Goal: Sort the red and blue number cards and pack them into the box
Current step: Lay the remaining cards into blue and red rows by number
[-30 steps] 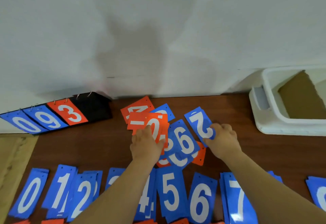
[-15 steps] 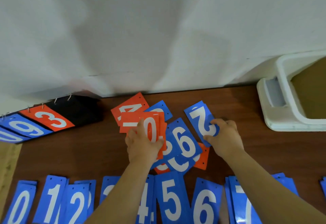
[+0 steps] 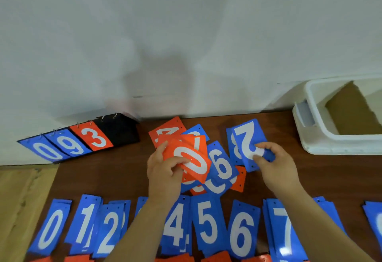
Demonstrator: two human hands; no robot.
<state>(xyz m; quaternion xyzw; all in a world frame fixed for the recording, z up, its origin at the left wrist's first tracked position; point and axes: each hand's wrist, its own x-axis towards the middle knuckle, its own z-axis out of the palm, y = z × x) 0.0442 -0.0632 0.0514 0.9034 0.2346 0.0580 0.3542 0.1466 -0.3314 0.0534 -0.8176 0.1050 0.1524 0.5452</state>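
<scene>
My left hand (image 3: pixel 163 170) grips a red card marked 0 (image 3: pixel 191 160), lifted off a mixed heap of red and blue cards. My right hand (image 3: pixel 272 164) pinches a blue card marked 2 (image 3: pixel 249 140) by its lower edge; a blue 8 shows beneath it. A blue 6 card (image 3: pixel 221 163) lies on the heap between my hands. A red 4 card (image 3: pixel 165 130) sits at the heap's back. Along the near edge lies a row of sorted blue cards, from 0 (image 3: pixel 50 230) to 7 (image 3: pixel 286 232). The white box (image 3: pixel 310 137) stands at the right.
A black flip scoreboard (image 3: pixel 117 131) showing 0, 9 and 3 leans against the white wall at back left. Brown cardboard (image 3: pixel 353 113) rests inside the box. Red card edges (image 3: pixel 215 257) peek along the bottom. A wooden surface (image 3: pixel 18 199) adjoins the brown table on the left.
My left hand has raised the red 0 card off the heap. My right hand has picked up the blue 2 card, uncovering a blue 8 below.
</scene>
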